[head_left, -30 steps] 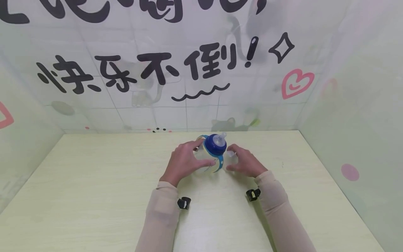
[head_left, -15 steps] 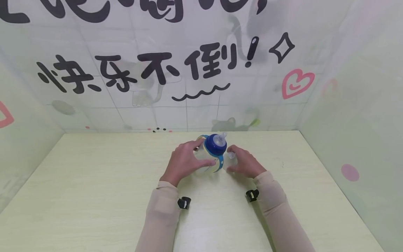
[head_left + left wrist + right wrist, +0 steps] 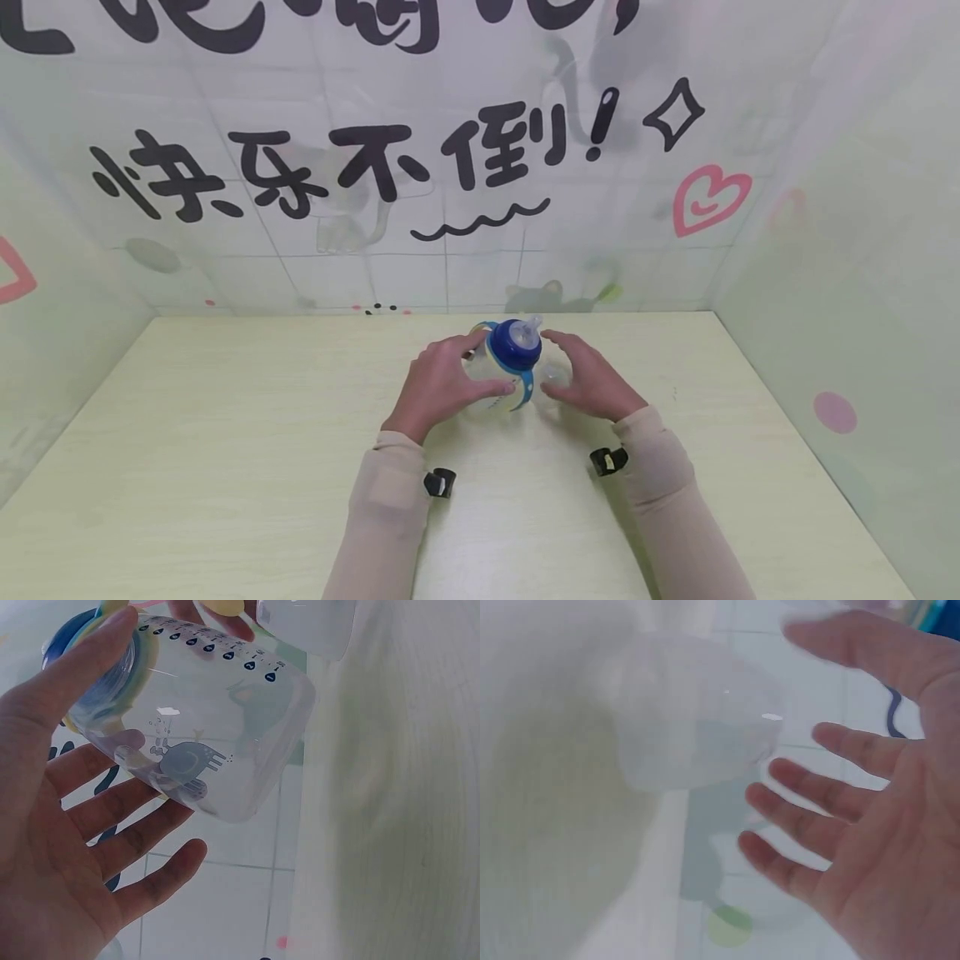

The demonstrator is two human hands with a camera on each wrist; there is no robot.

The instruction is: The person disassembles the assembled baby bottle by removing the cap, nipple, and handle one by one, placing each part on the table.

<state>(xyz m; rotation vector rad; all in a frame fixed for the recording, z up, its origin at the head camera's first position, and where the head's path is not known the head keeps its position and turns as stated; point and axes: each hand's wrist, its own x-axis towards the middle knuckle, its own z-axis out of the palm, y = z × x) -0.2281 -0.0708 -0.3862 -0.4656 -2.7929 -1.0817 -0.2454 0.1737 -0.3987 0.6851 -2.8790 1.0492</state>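
In the head view my left hand [image 3: 438, 383] grips a clear baby bottle [image 3: 487, 383] with a dark blue collar, a see-through teat and light blue side handles. The bottle tilts to the right. My left wrist view shows the thumb over its collar, fingers behind, and a printed animal on the bottle's wall [image 3: 247, 735]. Just right of the bottle stands a clear dome-shaped cap [image 3: 697, 720], partly hidden by my right hand in the head view. My right hand [image 3: 592, 379] is beside it, fingers spread and apart from the cap in the right wrist view.
A pale wood-grain table [image 3: 225, 467] lies under both hands. Behind it rises a white tiled-pattern back wall [image 3: 405, 279] with black lettering, and side walls close off left and right. Black wrist mounts [image 3: 438, 483] sit by both sleeves.
My right hand has loosened from the clear cap, its fingers opening wider and shifting slightly right. The cap stays on the table. The left hand and bottle hold still.
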